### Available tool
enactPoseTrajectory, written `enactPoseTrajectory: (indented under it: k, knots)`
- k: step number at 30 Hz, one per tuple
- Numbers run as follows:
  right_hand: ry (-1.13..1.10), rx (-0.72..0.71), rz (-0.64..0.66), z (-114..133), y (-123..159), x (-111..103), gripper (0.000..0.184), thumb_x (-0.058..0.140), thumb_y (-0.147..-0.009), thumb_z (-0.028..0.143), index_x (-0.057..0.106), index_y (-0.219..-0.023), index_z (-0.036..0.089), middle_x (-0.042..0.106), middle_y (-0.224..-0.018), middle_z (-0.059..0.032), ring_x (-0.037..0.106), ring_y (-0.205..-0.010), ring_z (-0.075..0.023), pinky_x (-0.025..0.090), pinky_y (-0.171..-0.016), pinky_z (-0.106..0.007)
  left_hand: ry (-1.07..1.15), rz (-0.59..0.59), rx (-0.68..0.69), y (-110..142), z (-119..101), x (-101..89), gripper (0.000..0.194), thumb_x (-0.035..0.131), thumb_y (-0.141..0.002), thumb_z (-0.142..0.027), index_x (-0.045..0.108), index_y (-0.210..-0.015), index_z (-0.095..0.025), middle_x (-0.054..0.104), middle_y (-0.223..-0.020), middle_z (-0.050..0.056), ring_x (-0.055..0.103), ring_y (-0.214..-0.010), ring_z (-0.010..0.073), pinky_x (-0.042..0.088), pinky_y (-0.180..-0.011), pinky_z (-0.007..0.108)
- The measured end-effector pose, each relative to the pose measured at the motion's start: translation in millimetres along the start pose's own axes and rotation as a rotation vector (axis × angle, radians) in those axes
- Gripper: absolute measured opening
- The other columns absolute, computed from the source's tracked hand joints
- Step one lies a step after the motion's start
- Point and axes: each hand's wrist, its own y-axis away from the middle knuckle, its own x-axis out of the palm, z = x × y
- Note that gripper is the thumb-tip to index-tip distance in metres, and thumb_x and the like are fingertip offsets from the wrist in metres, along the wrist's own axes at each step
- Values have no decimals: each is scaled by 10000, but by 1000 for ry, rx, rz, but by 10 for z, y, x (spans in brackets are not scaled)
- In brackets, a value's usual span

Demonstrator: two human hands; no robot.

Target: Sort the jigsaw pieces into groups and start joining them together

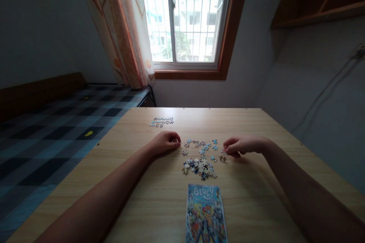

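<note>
My right hand [236, 146] is closed in a pinch at the right of the loose puzzle pieces, with a small jigsaw puzzle piece [224, 152] at its fingertips. Just below those fingertips a brownish piece [222, 158] lies on the table. My left hand [167, 141] rests on the tabletop left of the pieces, fingers curled in, with nothing visible in them. Between the hands several pieces [203, 148] are spread out, blue and pale. Nearer to me is a heaped pile of puzzle pieces [199, 167], partly overlapping.
A Bluey picture sheet or box [205, 212] lies at the table's near side. Farther back on the left, several pieces [162, 121] lie in rows on the wooden table [256, 197]. A bed with a checked cover [57, 136] stands left, a window [194, 19] behind.
</note>
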Motion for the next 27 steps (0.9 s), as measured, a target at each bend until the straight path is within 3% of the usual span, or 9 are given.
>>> enactPoseTrajectory:
  k: [8,14,17,21,27]
  knots:
    - [113,48,-101,-115,-122,17,303,630,-809,464,650,-836,163,610,-687,-23,529,-612,-127,366,-552,-243,3,-2,-8,5,-18,7,196,663,-752,-334,714,-832,-163,644,-668,-1,540,-616,125,400,-594,240]
    - [351,128,-238,-148,-153,11,357,641,-811,514,645,-755,161,643,-723,-47,502,-606,-135,321,-520,-259,-36,4,9,-4,18,4,197,663,-760,-330,725,-854,-168,650,-690,2,550,-636,128,399,-604,241]
    - [408,45,-287,-54,-111,38,301,652,-815,463,653,-774,164,624,-703,-31,482,-601,-125,305,-518,-257,-53,5,21,-6,28,2,198,660,-767,-330,731,-860,-171,655,-706,4,552,-649,128,399,-611,238]
    - [415,-151,-258,152,-79,177,167,656,-812,327,701,-872,177,634,-739,-14,517,-639,-116,339,-549,-238,-78,3,27,3,0,-2,187,661,-759,-320,738,-848,-175,656,-715,4,552,-657,127,400,-615,235]
    - [423,-254,-209,326,-113,388,226,662,-794,238,708,-1014,217,665,-783,1,563,-650,-106,373,-571,-222,-170,-26,33,4,-14,4,165,666,-747,-315,746,-817,-187,657,-708,-1,536,-643,123,390,-615,234]
